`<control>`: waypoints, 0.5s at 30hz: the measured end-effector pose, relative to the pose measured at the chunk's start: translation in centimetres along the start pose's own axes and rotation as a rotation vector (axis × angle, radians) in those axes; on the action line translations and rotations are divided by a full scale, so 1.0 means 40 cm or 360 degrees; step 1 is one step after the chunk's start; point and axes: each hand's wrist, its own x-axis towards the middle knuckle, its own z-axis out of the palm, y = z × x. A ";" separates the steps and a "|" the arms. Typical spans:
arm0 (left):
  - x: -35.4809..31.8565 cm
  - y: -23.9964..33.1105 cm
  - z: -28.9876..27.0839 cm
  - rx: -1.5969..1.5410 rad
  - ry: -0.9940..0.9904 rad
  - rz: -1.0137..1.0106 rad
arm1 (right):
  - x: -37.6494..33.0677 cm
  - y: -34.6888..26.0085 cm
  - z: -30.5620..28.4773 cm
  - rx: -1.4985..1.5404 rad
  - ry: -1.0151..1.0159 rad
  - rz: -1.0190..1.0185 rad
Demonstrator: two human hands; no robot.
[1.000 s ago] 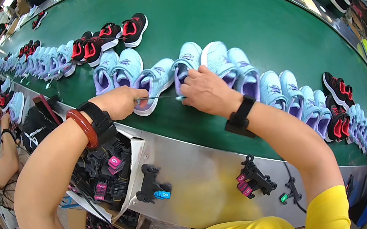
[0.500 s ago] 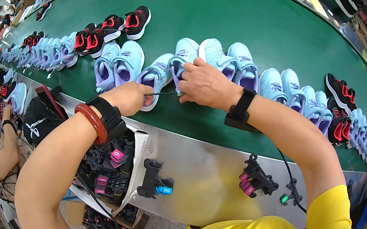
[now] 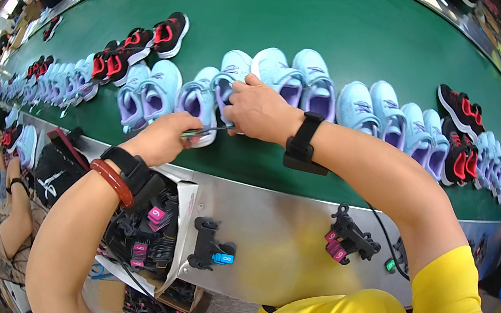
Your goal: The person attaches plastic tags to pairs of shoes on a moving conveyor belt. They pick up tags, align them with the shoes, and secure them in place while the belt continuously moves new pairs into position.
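My left hand (image 3: 163, 140) is closed around a thin pointed metal tool (image 3: 203, 131), perhaps small scissors; its exact kind is hard to make out. The tool's tip reaches across to the fingertips of my right hand (image 3: 259, 107). That hand grips the heel end of a light blue shoe (image 3: 233, 66) with a lilac lining, covering much of its opening. Just left of it, another light blue shoe (image 3: 196, 102) stands behind the tool. A pair of light blue shoes (image 3: 161, 90) is beyond my left hand, and one more blue shoe (image 3: 276, 69) stands right of the gripped one.
Light blue and black-red shoes (image 3: 171, 35) line the green belt (image 3: 227, 14). Black plastic hangers (image 3: 348, 236) with coloured tags lie on the metal ledge (image 3: 277, 238). An open box (image 3: 183, 224) holds many more hangers. Seated at the left is another person (image 3: 4, 227).
The shoes on the belt have shifted slightly left in view, and both my hands with them. The left-hand blue shoe stands straighter. My left hand keeps the tool and my right stays on its shoe.
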 end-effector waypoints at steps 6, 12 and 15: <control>0.000 0.048 -0.039 0.0784 -0.0452 -0.0259 | -0.152 0.032 -0.072 0.0277 0.0452 0.0134; 0.143 0.187 0.025 0.0562 0.0390 0.0545 | -0.623 0.010 -0.332 0.1202 -0.0335 0.0943; 0.197 0.193 0.116 0.0795 0.0630 0.0550 | -0.859 -0.067 -0.345 0.0911 -0.0531 0.1322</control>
